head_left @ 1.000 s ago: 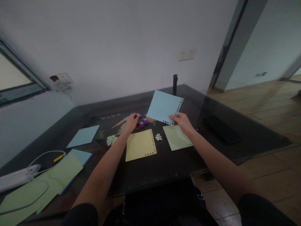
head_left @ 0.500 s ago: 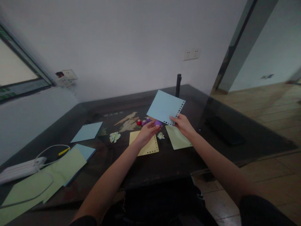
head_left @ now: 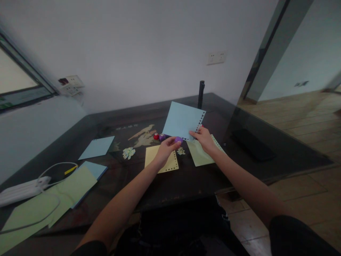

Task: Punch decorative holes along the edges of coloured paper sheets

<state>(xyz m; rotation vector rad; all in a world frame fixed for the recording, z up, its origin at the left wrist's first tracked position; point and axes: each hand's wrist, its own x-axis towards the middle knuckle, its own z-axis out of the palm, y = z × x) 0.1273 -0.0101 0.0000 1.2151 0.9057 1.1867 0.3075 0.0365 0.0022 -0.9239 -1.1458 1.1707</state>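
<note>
So there's this big dark glossy table (head_left: 186, 181) pushed into the corner of the room, with a bunch of paper on it. Biggest pieces are the pale green paper sheets (head_left: 39, 209) lying over the table's near left corner, with a white cable (head_left: 57, 167) looping across them and a white power strip (head_left: 18, 191) right at the left edge. A flat blue sheet (head_left: 96, 147) lies further back on the left side.

The person holds a light blue square paper sheet (head_left: 182, 120) up above the middle of the table, tilted, with a row of punched holes along its right edge. Their right hand (head_left: 204, 138) has the fingers pinched shut on the sheet's lower right corner. Below that hand, a pale green sheet (head_left: 198, 156) lies flat on the table.

The left hand (head_left: 166, 149) has its fingers closed around a small purple paper punch (head_left: 178, 139), right at the blue sheet's bottom edge. Can't tell if the punch is actually biting the paper. Under that hand is a yellow sheet (head_left: 162, 161) with holes along its right edge.

Small stuff: a black upright post (head_left: 201, 93) at the far edge, a red punch (head_left: 156, 136) and another purple punch (head_left: 162, 136) mid-table, plus two little piles of paper scraps (head_left: 128, 153).
</note>
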